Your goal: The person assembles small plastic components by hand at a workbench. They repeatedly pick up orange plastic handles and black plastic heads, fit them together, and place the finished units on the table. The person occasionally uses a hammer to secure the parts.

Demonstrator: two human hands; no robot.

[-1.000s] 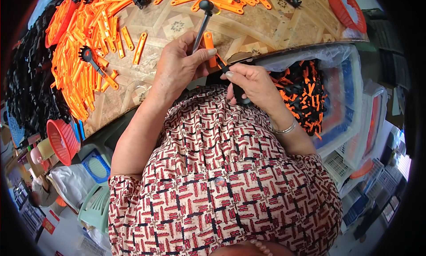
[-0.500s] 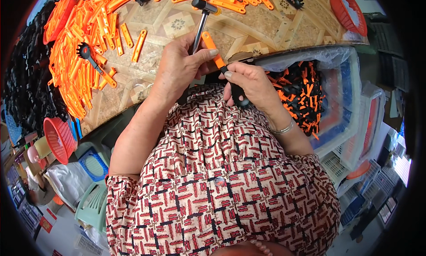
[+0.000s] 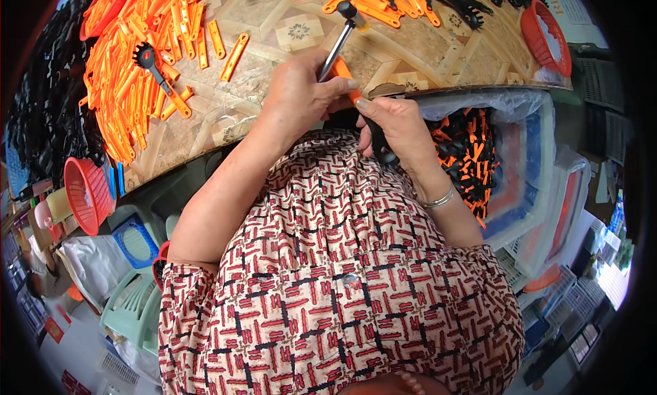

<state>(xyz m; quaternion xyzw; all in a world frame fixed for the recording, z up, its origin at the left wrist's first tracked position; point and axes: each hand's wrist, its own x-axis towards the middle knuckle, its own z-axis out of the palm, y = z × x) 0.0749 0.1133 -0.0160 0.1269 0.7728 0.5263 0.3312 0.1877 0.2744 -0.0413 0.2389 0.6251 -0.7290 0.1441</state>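
My left hand (image 3: 300,97) is closed around a small hammer (image 3: 336,48) with a metal shaft and a black head, pointing up over the table. Between its thumb and fingers it also pinches an orange handle (image 3: 342,69), partly covered by the hand. My right hand (image 3: 400,124) is closed on a black kitchen utensil (image 3: 375,133) that meets the lower end of the orange handle. Its fingers hide much of the utensil, so the exact kind is unclear. Both hands are close together at the table's near edge, in front of my patterned shirt.
Orange handles (image 3: 126,73) lie heaped on the patterned table (image 3: 274,59), with a black-and-orange pasta fork (image 3: 152,66) on top. Black pieces (image 3: 48,107) pile up at far left. Red baskets (image 3: 89,196) (image 3: 545,42) stand at both sides. A plastic-lined bin (image 3: 523,155) holds black-and-orange pieces.
My hands have come closer together, and my left hand covers more of the orange handle. The hammer has tilted further right. The whole view has shifted slightly.
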